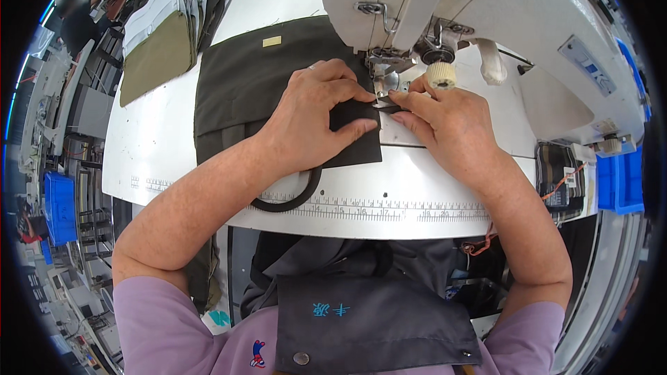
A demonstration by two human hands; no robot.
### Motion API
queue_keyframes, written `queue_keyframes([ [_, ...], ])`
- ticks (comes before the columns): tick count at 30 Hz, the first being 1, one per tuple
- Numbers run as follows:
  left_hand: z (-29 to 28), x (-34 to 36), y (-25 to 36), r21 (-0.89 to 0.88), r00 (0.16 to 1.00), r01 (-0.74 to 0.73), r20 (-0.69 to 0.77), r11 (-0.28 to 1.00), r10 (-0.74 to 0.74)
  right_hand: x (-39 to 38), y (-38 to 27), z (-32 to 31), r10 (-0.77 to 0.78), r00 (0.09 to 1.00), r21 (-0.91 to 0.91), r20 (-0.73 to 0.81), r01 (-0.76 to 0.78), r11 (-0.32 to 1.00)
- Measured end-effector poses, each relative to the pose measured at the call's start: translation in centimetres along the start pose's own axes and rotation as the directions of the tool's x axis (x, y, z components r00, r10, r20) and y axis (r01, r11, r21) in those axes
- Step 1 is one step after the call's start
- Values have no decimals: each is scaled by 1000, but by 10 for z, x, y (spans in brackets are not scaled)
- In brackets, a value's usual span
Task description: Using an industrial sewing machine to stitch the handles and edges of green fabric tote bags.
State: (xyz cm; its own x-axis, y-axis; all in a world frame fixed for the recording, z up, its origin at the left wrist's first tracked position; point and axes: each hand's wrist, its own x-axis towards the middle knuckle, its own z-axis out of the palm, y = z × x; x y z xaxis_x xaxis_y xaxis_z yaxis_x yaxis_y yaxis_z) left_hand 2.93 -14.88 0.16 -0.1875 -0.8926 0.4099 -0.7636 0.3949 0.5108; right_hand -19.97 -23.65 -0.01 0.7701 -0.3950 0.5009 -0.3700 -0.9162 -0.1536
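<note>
A dark olive-black fabric panel [243, 76] with a small yellow label lies on the white sewing table, its right edge beside the machine's needle and presser foot [380, 87]. On this panel rests my left hand [313, 107], its index finger and thumb stretched apart, the index fingertip close to the foot. My right hand [448, 121], just right of the needle, pinches a small dark piece with a shiny tip [390, 105] against the panel's edge. Its exact kind is hard to make out. A black looped strap [306, 194] shows below my left wrist.
The sewing machine head [556, 35] overhangs the right side. Olive and white fabric pieces [158, 55] are stacked at the far left. Along the table's front edge runs a printed ruler [347, 210]. Folded dark cloth [559, 180] and a blue bin [620, 184] are at right.
</note>
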Motion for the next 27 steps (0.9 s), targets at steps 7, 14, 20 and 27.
queue_keyframes([
  [7,0,16,-25,-68,1000,-2,12,998,3,4,6,6,127,990,11,69,-128,992],
  [14,0,25,-37,-104,997,-71,-28,992,69,7,6,11,183,983,27,24,-184,983],
  [20,-7,26,-27,259,957,-283,17,924,289,4,8,4,191,982,104,11,-191,976],
  [27,-2,32,-21,442,932,-355,98,824,349,9,1,10,82,997,2,-8,-82,997],
])
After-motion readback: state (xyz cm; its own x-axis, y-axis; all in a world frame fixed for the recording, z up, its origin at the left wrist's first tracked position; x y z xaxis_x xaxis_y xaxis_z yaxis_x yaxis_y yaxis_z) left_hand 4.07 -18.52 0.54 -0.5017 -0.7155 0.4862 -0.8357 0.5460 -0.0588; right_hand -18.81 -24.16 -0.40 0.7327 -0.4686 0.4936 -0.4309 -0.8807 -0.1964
